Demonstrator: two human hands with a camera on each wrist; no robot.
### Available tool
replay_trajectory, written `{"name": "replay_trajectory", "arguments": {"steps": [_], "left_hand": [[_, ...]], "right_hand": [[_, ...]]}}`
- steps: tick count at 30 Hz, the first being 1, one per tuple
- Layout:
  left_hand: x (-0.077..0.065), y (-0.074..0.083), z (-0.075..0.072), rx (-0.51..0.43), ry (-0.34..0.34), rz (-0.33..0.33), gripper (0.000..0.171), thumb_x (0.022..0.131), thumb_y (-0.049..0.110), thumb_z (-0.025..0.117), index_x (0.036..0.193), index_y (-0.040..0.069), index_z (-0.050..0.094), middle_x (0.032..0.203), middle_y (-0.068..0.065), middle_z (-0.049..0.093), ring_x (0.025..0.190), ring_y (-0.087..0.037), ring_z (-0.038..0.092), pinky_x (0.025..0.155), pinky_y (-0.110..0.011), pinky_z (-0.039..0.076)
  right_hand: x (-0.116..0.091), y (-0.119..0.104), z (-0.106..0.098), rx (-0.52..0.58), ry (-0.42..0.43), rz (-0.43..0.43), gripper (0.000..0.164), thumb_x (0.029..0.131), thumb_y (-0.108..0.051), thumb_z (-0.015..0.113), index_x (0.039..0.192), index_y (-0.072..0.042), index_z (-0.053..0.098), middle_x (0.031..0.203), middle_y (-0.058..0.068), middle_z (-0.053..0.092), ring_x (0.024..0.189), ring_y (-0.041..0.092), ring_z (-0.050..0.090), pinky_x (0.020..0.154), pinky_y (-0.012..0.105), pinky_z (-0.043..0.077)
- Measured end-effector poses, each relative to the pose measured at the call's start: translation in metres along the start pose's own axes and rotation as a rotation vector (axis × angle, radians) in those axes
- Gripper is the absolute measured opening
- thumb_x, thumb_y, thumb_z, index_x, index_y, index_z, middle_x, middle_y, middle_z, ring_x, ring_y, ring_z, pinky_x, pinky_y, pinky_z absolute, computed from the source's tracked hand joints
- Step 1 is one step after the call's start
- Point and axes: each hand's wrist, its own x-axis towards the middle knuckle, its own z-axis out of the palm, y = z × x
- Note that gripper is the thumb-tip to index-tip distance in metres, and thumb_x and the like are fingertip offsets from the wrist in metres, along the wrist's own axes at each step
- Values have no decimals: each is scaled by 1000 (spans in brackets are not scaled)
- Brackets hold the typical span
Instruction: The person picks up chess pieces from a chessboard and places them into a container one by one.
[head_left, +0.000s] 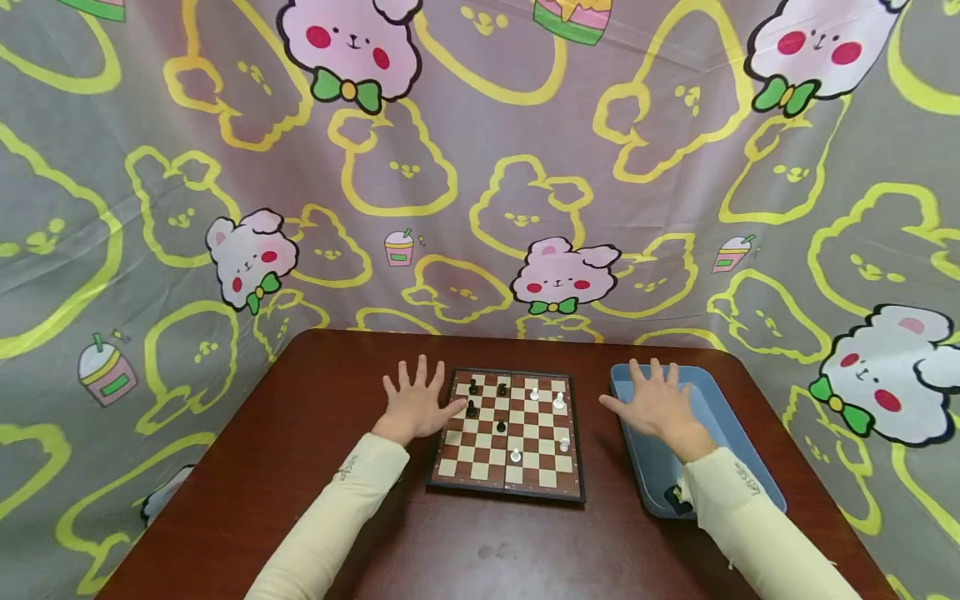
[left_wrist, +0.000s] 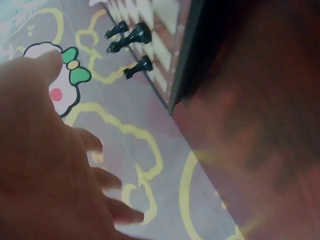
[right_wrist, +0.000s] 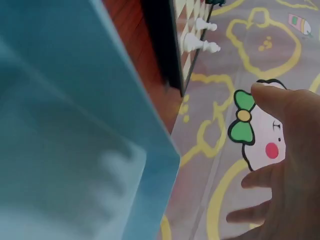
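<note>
My left hand [head_left: 415,406] is held with fingers spread at the left side of a chessboard [head_left: 474,476], its thumb overlapping the board's edge in the head view. Nothing is in it. Several black chess pieces [head_left: 501,426] stand on the board's left half, and several white chess pieces [head_left: 516,456] on the right half. Over a blue tray [head_left: 724,408] right of the board, my right hand [head_left: 660,404] spreads its fingers, also holding nothing. The left wrist view shows black pieces [left_wrist: 139,66] beyond the thumb. White pieces [right_wrist: 200,44] appear in the right wrist view.
A small black and yellow object [head_left: 678,499] lies at the tray's near end, partly covered by the right sleeve [head_left: 723,492]. The board and tray sit on a dark brown table [head_left: 300,450]. Patterned cloth [head_left: 450,250] hangs behind the table and at both sides.
</note>
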Motion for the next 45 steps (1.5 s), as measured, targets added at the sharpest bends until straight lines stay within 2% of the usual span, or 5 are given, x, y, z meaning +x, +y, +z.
{"name": "replay_trajectory", "arguments": {"steps": [5,12,16,26,45], "left_hand": [[-7,-2,17,-19,-59,72,88,90,67,41,154,15,12,157,-17,0,139,-47,1,106,-63,7],[-21,-3,42,-65,-129,164,93,88,67,45,152,6,16,155,-21,7,137,-47,15,106,-60,18],[-23,-1,50,-56,-130,183,94,87,68,45,152,6,17,155,-20,8,137,-45,19,105,-58,23],[-20,0,55,-38,-126,220,95,86,71,43,152,9,17,157,-17,3,136,-43,22,103,-57,27],[-27,4,52,75,-132,269,100,83,74,42,151,4,21,154,-23,9,139,-39,19,106,-53,26]], "right_hand": [[-3,-10,5,104,-25,-84,89,88,-61,51,144,6,33,137,37,34,122,55,32,91,65,34],[-4,-24,17,231,-122,-224,56,91,-30,62,131,6,49,127,30,49,114,45,49,90,56,41],[-5,-33,22,279,-142,-291,43,90,-22,65,123,4,57,115,21,56,103,36,56,83,51,45],[-4,-52,33,340,-237,-348,21,85,-7,69,105,-2,65,95,7,63,89,24,60,75,41,49],[-9,-53,57,324,-181,-513,11,78,-6,74,86,-13,69,79,-9,60,72,7,53,63,28,45]]}}
